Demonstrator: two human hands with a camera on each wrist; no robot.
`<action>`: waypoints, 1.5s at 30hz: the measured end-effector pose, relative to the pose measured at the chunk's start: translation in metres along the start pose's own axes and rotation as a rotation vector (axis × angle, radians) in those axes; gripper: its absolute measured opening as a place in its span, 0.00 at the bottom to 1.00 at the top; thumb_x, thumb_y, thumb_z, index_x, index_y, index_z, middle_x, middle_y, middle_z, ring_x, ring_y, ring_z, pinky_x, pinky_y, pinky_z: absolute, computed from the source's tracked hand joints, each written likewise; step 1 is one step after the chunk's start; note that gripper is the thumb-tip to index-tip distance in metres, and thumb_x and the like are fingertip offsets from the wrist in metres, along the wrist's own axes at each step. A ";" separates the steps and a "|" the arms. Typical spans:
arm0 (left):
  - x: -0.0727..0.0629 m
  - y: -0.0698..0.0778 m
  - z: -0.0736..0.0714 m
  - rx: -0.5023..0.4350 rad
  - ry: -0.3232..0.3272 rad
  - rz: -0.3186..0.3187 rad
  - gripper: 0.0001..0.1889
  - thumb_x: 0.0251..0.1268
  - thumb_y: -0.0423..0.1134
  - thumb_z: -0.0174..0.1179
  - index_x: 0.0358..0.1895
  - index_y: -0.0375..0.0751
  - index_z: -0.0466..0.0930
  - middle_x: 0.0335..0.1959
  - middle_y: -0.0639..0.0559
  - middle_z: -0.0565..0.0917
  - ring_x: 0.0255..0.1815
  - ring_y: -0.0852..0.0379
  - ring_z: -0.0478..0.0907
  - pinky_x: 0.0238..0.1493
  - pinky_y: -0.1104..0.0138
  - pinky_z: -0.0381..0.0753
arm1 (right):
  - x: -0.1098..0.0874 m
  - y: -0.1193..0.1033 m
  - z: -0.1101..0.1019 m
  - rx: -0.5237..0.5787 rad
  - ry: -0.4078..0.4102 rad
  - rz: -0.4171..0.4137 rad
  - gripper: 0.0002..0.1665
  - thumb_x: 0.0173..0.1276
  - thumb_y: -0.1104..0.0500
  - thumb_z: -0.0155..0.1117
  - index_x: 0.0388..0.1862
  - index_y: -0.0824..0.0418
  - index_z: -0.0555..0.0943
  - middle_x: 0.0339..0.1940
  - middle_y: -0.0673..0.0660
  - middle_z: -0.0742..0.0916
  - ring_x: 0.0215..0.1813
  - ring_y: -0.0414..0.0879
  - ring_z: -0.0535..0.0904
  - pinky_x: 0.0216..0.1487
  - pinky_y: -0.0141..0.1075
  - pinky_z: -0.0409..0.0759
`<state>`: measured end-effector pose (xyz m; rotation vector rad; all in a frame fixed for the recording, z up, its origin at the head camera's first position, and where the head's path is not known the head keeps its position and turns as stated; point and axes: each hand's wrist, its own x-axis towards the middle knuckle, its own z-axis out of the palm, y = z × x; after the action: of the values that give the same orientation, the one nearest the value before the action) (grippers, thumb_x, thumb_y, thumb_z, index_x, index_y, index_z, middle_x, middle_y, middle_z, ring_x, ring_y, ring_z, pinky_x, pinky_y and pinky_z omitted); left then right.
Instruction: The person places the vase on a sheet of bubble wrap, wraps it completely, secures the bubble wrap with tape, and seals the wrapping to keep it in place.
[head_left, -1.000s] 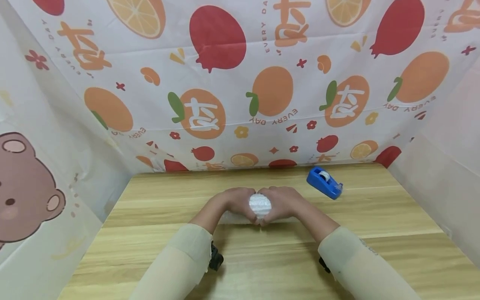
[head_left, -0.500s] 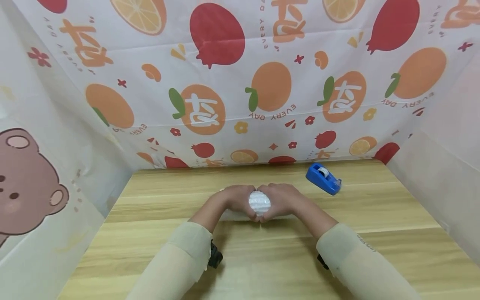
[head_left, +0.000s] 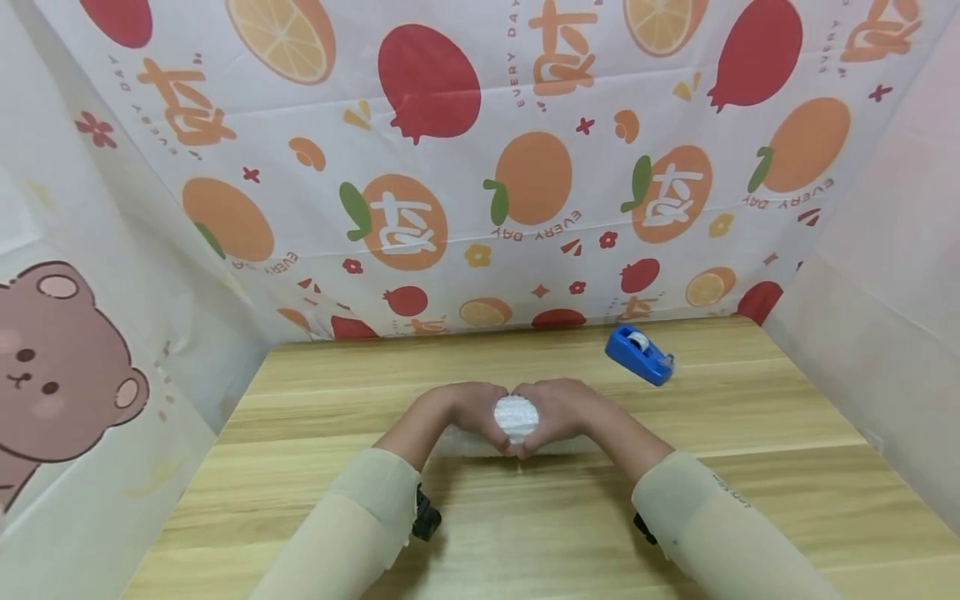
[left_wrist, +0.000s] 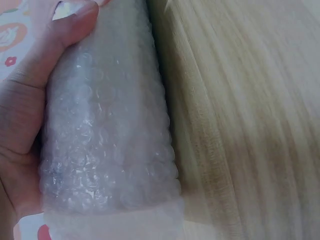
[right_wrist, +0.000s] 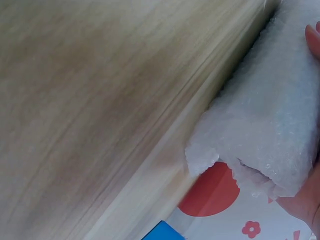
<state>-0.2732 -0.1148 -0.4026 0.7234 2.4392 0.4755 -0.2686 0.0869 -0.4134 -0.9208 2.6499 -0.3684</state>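
A roll of bubble wrap (head_left: pixel 517 419) lies crosswise on the wooden table in the head view. My left hand (head_left: pixel 474 414) and right hand (head_left: pixel 561 414) grip it side by side near its middle, fingertips close together, so the roll shows between them. The left wrist view has the bubbly surface of the bubble wrap (left_wrist: pixel 110 125) up close, with the left hand (left_wrist: pixel 25 110) along its far side and the thumb over it. In the right wrist view, the loose, crumpled end of the bubble wrap (right_wrist: pixel 265 115) shows; the right hand (right_wrist: pixel 302 202) is partly cut off by the frame.
A blue tape dispenser (head_left: pixel 640 354) with a roll of tape stands at the back right of the wooden table (head_left: pixel 480 533). Behind the table hangs a white fruit-print cloth (head_left: pixel 450 100). A bear-print sheet (head_left: pixel 67 367) covers the left side.
The head view has shifted slightly. Both hands keep their grip on the bubble wrap in nearly the same place on the table, with little visible movement.
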 end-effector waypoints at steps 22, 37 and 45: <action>0.003 -0.009 0.011 -0.134 0.194 -0.175 0.50 0.60 0.82 0.25 0.73 0.50 0.66 0.71 0.49 0.70 0.73 0.45 0.64 0.71 0.46 0.60 | 0.005 -0.002 0.003 0.086 -0.095 0.086 0.65 0.39 0.24 0.71 0.76 0.49 0.63 0.61 0.49 0.81 0.54 0.45 0.76 0.59 0.50 0.74; 0.018 -0.011 0.009 -0.065 0.312 -0.257 0.44 0.65 0.77 0.32 0.62 0.46 0.79 0.63 0.46 0.79 0.67 0.44 0.72 0.65 0.48 0.69 | 0.010 0.011 -0.005 0.249 -0.131 0.110 0.63 0.41 0.27 0.74 0.73 0.52 0.64 0.62 0.49 0.79 0.59 0.44 0.75 0.63 0.48 0.71; 0.025 -0.015 0.008 -0.017 0.291 -0.309 0.46 0.64 0.79 0.29 0.65 0.48 0.77 0.66 0.47 0.77 0.68 0.43 0.70 0.67 0.47 0.67 | 0.016 0.013 -0.007 0.223 -0.153 0.126 0.64 0.41 0.26 0.72 0.75 0.53 0.64 0.64 0.50 0.79 0.60 0.44 0.74 0.65 0.48 0.70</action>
<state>-0.2922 -0.1109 -0.4255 0.2737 2.7498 0.5046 -0.2898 0.0878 -0.4149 -0.6811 2.4519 -0.5286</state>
